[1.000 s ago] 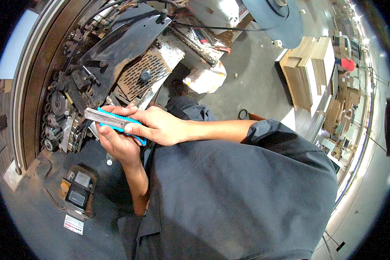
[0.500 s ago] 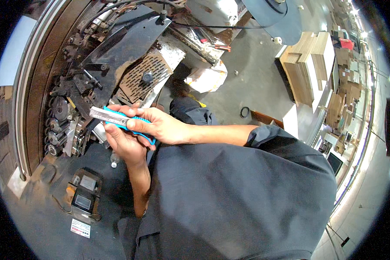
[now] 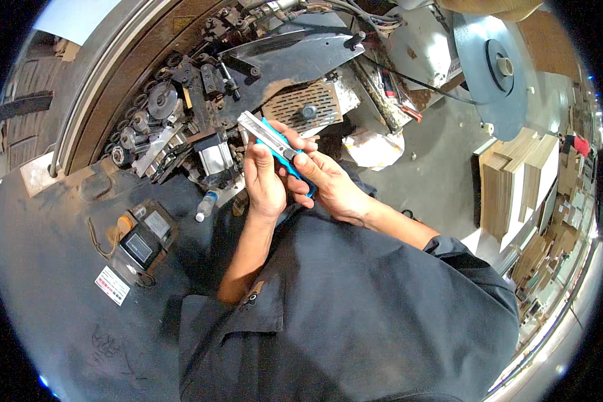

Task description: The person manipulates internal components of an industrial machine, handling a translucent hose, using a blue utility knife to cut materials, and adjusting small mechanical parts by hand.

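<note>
A blue utility knife (image 3: 273, 139) with a metal channel along its body slants up and left in front of me. My right hand (image 3: 331, 185) is closed round its lower part, the thumb pressed near the slider. From the other side, my left hand (image 3: 266, 185) cradles the handle, with its fingertips curled against the lower end. Whether any blade sticks out of the tip is hard to make out. Just beyond the knife lies a slotted metal plate (image 3: 281, 107) with a dark knob (image 3: 309, 112).
Greasy machine parts (image 3: 161, 100) crowd the left and far side. A small bottle (image 3: 206, 206) and a boxed device with a screen (image 3: 139, 246) rest on the dark surface at left. Stacked boards (image 3: 512, 181) stand at right, below a grey disc (image 3: 492, 74).
The view has shifted, so hands and machine appear farther right and higher. The knife now points more steeply upward. Both hands keep hold of it.
</note>
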The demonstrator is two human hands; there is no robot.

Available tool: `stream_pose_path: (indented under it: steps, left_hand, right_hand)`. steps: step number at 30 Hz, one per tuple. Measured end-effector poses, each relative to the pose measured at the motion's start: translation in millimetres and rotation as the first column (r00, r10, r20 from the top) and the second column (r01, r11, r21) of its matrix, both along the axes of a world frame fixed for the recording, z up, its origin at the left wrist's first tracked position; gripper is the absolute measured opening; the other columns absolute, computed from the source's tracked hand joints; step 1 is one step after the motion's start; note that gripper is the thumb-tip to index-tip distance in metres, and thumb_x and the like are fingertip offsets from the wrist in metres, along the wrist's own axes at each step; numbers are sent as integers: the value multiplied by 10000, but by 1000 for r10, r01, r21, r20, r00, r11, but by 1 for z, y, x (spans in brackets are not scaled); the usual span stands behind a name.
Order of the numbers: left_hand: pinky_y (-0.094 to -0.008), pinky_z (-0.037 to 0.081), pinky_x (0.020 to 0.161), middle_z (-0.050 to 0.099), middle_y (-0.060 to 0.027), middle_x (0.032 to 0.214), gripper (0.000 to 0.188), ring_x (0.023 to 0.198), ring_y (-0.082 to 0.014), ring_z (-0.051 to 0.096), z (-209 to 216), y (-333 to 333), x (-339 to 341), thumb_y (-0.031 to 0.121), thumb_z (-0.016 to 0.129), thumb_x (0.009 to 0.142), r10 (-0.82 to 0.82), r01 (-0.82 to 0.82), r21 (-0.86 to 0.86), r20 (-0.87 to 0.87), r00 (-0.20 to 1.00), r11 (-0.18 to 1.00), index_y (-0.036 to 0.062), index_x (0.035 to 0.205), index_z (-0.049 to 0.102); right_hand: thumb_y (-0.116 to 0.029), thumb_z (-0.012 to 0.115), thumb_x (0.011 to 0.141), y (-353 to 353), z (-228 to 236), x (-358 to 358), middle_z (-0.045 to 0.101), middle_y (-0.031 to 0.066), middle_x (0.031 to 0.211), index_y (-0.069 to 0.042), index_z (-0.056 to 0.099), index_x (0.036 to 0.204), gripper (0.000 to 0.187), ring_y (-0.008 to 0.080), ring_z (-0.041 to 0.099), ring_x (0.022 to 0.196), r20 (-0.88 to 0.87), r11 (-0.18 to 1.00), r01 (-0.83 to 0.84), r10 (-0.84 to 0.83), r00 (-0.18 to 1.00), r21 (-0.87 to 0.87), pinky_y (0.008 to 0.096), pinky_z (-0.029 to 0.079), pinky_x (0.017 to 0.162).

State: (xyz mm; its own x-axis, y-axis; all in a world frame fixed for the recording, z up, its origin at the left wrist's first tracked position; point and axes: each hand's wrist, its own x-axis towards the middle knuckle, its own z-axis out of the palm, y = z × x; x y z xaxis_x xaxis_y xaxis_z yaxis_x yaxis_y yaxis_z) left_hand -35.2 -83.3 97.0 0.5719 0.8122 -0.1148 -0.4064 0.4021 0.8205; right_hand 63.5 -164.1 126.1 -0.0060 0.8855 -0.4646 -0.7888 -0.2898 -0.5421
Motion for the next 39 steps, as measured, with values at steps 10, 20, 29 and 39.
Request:
stream_pose_path:
  steps: [10, 20, 29, 39]
  left_hand:
    - [-497, 584, 953, 640, -136, 1008, 649, 918, -291, 710, 1, -22, 0, 587, 367, 1082, 16, -13, 20, -167, 986, 1000, -27, 1262, 478]
    - [-275, 618, 676, 682, -243, 1245, 705, 1014, -261, 716, 2, -29, 28, 616, 405, 1062, -168, 166, -23, -168, 971, 986, -32, 1316, 522]
    - [-367, 566, 956, 664, -248, 1289, 627, 1120, -266, 675, 3, -60, 58, 577, 431, 1059, -195, 202, 74, -94, 976, 977, 7, 1306, 516]
    - [-191, 538, 565, 701, -148, 1162, 571, 728, -77, 638, 13, -93, 67, 525, 387, 1098, -54, 66, 53, -205, 977, 996, 6, 1270, 548]
  right_hand:
    - [-429, 494, 1102, -13, 10, 3, 445, -66, 739, -203, 413, 1555, 513, 32, 401, 561, -91, 1000, 19, -19, 996, -2, 199, 379, 485]
    - [-342, 470, 1121, -33, -8, 44, 566, -1, 906, -83, 312, 1610, 575, 75, 523, 679, 243, 976, -36, -18, 970, 214, 231, 459, 610]
    - [-421, 568, 1076, -60, 7, 68, 516, -48, 773, -154, 539, 1410, 429, 30, 400, 563, 28, 998, 57, -57, 998, 9, 185, 350, 499]
    - [-431, 582, 1066, -68, -1, 77, 484, -53, 661, -108, 507, 1486, 535, 28, 383, 449, 46, 999, 34, -33, 998, -32, 185, 296, 391]
